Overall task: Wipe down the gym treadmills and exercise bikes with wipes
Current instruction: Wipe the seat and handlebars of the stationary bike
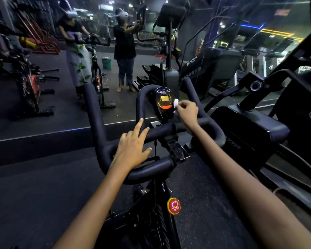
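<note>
A black exercise bike stands right in front of me, its padded handlebar looping left and right. In the middle sits a small oval console with an orange-lit screen. My right hand pinches a small white wipe against the console's right edge. My left hand rests flat on the handlebar's cross piece with straight, spread fingers. A red round stop knob sits lower on the bike frame.
A large mirror ahead reflects two people, one at a bike, and a green bucket. More bikes stand at left. A black elliptical machine stands close on the right. Dark rubber floor lies below.
</note>
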The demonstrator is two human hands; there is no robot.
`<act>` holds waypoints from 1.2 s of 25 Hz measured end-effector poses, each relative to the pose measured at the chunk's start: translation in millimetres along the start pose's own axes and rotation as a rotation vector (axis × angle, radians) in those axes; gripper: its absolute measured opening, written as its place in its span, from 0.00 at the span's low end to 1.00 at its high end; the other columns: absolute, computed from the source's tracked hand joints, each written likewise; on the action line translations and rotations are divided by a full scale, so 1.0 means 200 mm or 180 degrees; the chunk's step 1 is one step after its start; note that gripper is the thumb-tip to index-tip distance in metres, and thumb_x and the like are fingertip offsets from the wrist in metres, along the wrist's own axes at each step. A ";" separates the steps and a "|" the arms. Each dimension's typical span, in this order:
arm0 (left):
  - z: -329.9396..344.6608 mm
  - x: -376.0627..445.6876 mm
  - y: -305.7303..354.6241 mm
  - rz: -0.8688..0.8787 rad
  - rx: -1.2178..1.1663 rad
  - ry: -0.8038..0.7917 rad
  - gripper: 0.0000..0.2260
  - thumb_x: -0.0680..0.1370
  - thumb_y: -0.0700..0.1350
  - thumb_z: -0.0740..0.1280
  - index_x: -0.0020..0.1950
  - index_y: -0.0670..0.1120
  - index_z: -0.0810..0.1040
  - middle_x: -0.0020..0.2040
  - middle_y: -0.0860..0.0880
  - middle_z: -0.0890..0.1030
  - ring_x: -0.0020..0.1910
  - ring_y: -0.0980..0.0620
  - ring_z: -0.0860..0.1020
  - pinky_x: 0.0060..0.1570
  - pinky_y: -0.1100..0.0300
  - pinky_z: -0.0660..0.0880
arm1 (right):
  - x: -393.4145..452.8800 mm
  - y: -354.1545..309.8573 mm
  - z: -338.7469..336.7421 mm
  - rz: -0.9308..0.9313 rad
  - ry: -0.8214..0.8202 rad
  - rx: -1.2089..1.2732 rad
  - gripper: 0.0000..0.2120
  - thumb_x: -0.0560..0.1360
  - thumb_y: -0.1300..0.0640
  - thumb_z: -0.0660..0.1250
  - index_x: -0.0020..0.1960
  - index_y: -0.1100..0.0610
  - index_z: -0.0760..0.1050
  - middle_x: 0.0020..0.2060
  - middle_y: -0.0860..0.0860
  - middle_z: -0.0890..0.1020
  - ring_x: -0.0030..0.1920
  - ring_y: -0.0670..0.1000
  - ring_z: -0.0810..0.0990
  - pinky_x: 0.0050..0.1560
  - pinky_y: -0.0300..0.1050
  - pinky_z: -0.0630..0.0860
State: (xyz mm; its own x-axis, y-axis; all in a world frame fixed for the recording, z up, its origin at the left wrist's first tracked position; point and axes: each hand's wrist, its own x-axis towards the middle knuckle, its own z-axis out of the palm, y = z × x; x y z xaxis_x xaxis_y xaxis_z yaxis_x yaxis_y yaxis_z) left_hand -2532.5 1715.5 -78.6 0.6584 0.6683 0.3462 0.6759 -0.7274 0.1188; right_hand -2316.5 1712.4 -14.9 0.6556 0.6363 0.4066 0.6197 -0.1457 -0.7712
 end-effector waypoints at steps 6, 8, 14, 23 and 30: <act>0.01 0.00 0.00 0.0007 0.0005 0.0037 0.33 0.78 0.58 0.61 0.77 0.49 0.51 0.78 0.48 0.40 0.68 0.47 0.66 0.66 0.53 0.61 | -0.25 0.04 0.08 -0.1075 0.0403 -0.0164 0.06 0.71 0.63 0.70 0.37 0.65 0.76 0.35 0.59 0.79 0.37 0.55 0.76 0.39 0.38 0.64; 0.01 0.00 0.00 0.0021 -0.0043 0.0048 0.33 0.78 0.57 0.61 0.78 0.49 0.51 0.78 0.48 0.40 0.69 0.48 0.64 0.67 0.54 0.60 | -0.26 0.00 0.09 -0.1671 0.0140 -0.0473 0.03 0.70 0.66 0.69 0.39 0.65 0.76 0.37 0.59 0.77 0.37 0.56 0.76 0.38 0.40 0.67; 0.00 -0.01 0.00 0.0034 -0.0168 0.0052 0.32 0.78 0.56 0.61 0.78 0.48 0.52 0.78 0.49 0.42 0.70 0.48 0.63 0.68 0.54 0.58 | -0.10 -0.16 0.06 -0.3335 -0.0163 -0.1836 0.07 0.65 0.66 0.73 0.41 0.60 0.78 0.36 0.56 0.75 0.34 0.57 0.75 0.28 0.44 0.69; 0.00 -0.02 0.00 0.0070 -0.0220 0.0112 0.31 0.78 0.56 0.61 0.77 0.47 0.54 0.78 0.48 0.44 0.69 0.47 0.64 0.67 0.53 0.60 | -0.01 -0.33 0.02 -0.3103 -0.0645 -0.2159 0.04 0.71 0.64 0.67 0.44 0.61 0.81 0.43 0.60 0.77 0.45 0.58 0.77 0.40 0.45 0.68; -0.02 -0.03 0.01 0.0056 -0.0313 0.0130 0.31 0.78 0.55 0.62 0.77 0.47 0.54 0.78 0.48 0.45 0.66 0.46 0.67 0.66 0.53 0.60 | 0.09 -0.27 -0.05 -0.1010 -0.0057 -0.1197 0.13 0.74 0.58 0.65 0.39 0.66 0.81 0.36 0.65 0.80 0.38 0.61 0.77 0.41 0.51 0.71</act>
State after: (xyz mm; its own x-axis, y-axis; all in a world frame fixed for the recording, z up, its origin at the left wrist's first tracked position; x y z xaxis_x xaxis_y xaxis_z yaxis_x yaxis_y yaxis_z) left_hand -2536.9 1710.3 -76.9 0.6545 0.6498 0.3865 0.6271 -0.7521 0.2024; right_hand -2333.9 1724.3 38.2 0.4039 0.7061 0.5816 0.9026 -0.2040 -0.3791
